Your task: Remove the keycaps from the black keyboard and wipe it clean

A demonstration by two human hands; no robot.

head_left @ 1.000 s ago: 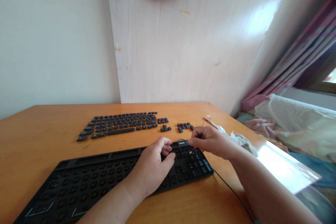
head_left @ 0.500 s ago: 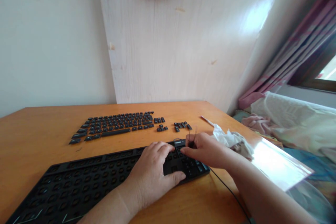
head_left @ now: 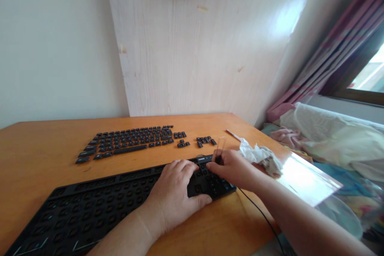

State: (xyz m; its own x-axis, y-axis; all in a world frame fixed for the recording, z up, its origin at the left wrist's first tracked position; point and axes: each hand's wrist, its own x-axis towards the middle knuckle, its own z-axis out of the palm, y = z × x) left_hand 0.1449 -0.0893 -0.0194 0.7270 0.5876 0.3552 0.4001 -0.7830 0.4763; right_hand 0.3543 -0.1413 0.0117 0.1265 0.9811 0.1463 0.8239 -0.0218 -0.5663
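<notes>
A black keyboard [head_left: 99,204] lies slanted across the desk, most of its key sockets bare and several keycaps still on its number pad. My left hand [head_left: 175,188] rests over its right half, fingers on the top side and thumb apart at the near edge. At the upper right of the number pad, my right hand [head_left: 229,166] is closed in a pinch. A thin wire keycap puller [head_left: 222,143] sticks up out of it, its wire loops pointing upward. The fingers hide its lower part and whatever it touches.
Loose black keycaps [head_left: 129,140] lie in keyboard order behind the keyboard, with smaller groups [head_left: 205,140] to their right. Crumpled white tissue [head_left: 255,153] and a thin stick [head_left: 232,134] lie on the right. A cable [head_left: 261,212] runs off the near edge. A shiny sheet [head_left: 312,180] covers the right edge.
The view has shifted slightly, moving the scene a little left and up. The wire loops lean and show more widely now. My left hand stays on the keyboard.
</notes>
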